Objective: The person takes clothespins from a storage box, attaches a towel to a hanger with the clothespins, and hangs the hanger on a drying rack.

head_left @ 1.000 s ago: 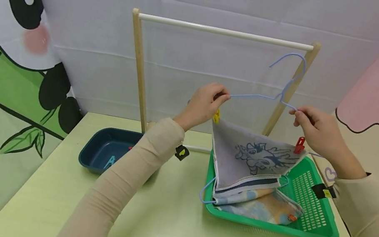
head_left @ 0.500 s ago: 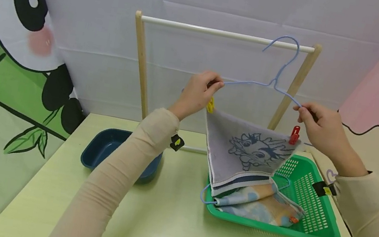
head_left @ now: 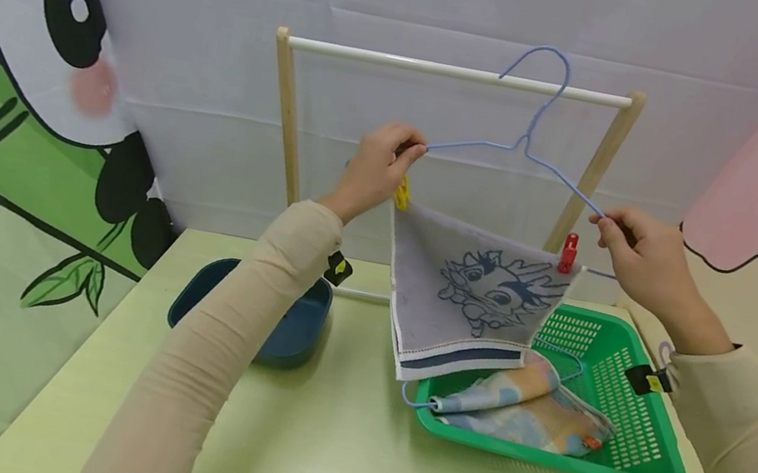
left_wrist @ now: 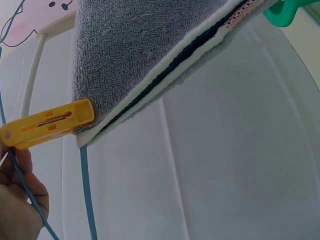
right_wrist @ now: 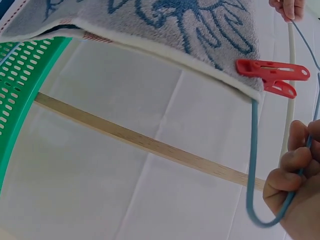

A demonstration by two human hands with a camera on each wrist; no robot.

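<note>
Blue clothes hanger (head_left: 528,138) spans the head view's upper centre, pinched by the left hand (head_left: 376,168) at centre and right hand (head_left: 657,256) at centre right — a gray towel (head_left: 471,295) hangs from it. Left wrist: yellow clothespin (left_wrist: 50,124), left edge, clips the towel. Right wrist: red clothespin (right_wrist: 270,74), upper right — also clipping it.

In our right wrist view, the right hand (right_wrist: 300,195) grips a blue wire hanger (right_wrist: 252,150); a red clothespin (right_wrist: 270,72) clips the corner of a grey terry towel (right_wrist: 140,22) with blue line drawing. We also see the left hand (right_wrist: 288,7) at top right, a perforated green basket (right_wrist: 44,70) and a wooden bar (right_wrist: 145,140)
</note>
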